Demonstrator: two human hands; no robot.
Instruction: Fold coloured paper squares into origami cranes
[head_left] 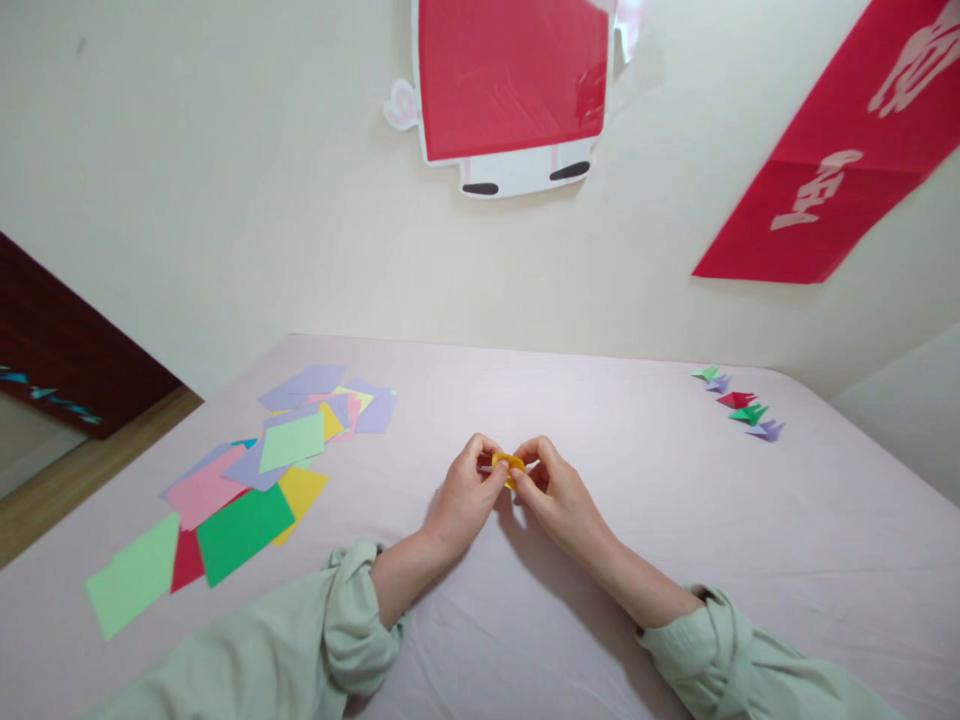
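Observation:
A small piece of folded yellow paper (pixel 509 462) is pinched between my two hands, just above the middle of the table. My left hand (pixel 471 492) grips its left side with thumb and fingers closed. On the other side, my right hand (pixel 559 492) holds it the same way, both thumbs meeting at the front. The fingers cover much of the paper, so its full folded shape is hidden.
Loose coloured paper sheets (pixel 247 535) overlap on the left of the pale pink table cover (pixel 480 640). Several small folded paper figures (pixel 748 413) stand in a row at the back right. Behind the table rises a wall (pixel 480 270) with a red poster (pixel 810 190).

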